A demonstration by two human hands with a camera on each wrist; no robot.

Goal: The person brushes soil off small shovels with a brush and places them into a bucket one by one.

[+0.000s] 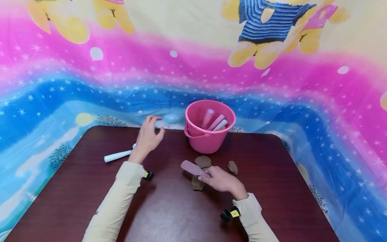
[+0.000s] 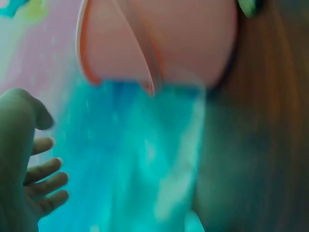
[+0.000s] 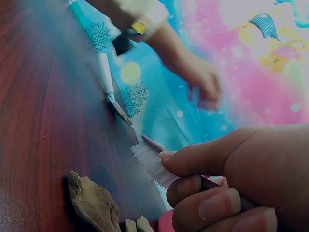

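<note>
My right hand (image 1: 222, 181) grips a mauve brush (image 1: 192, 168) by its handle. White bristles point down toward the table, as the right wrist view shows, with the thumb lying along the brush (image 3: 154, 162). Under and around the brush lie brown clay-like lumps (image 1: 203, 161); one more lump (image 1: 232, 167) sits to the right of my hand. My left hand (image 1: 148, 136) is raised near the table's back edge, left of the pink bucket (image 1: 208, 143), fingers loosely bent and holding nothing. Beside its wrist a small white-handled trowel (image 1: 118, 156) lies on the table.
Several pink and white handles (image 1: 217, 121) stick up inside the bucket, whose carrying handle hangs down at the front. The dark red-brown table (image 1: 169, 208) ends at a patterned cloth backdrop (image 1: 163, 77) behind and at both sides.
</note>
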